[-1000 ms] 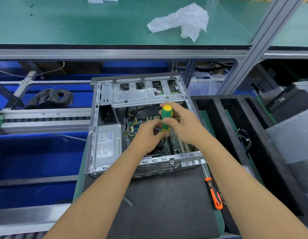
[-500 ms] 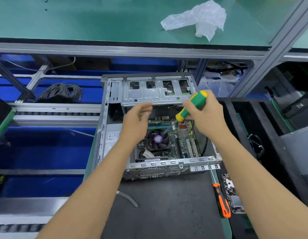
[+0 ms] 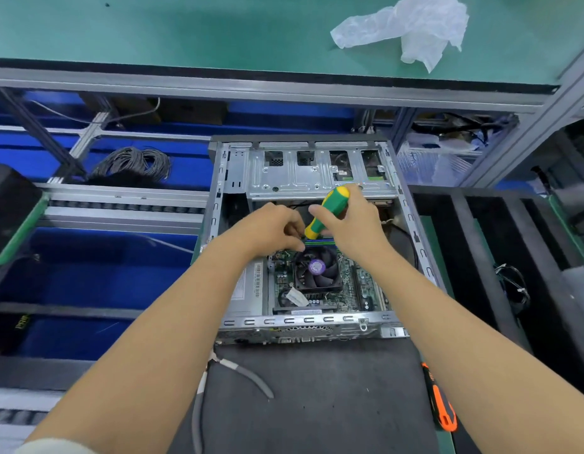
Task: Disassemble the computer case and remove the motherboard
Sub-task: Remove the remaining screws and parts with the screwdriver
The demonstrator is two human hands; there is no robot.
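An open grey computer case [image 3: 316, 326] lies on a dark mat, side panel off. Inside is the green motherboard [image 3: 356, 286] with a black cooler fan [image 3: 316, 268] and a silver power supply [image 3: 248, 290] at its left. My right hand [image 3: 352, 224] grips a green-and-yellow screwdriver [image 3: 329, 208], tilted with its tip down and left behind the fan. My left hand [image 3: 271, 229] is right beside the screwdriver's lower end, fingers curled at the shaft; what they hold is hidden.
Grey-handled pliers [image 3: 238, 371] lie on the mat [image 3: 316, 404] in front of the case. An orange-and-black screwdriver [image 3: 441, 404] lies at the mat's right edge. Black foam trays [image 3: 480, 257] stand to the right. A crumpled plastic bag [image 3: 411, 27] is on the green shelf above.
My view has moved closer. Both hands came together behind the fan; my left hand closed in on the screwdriver's lower end, and the screwdriver shifted left.
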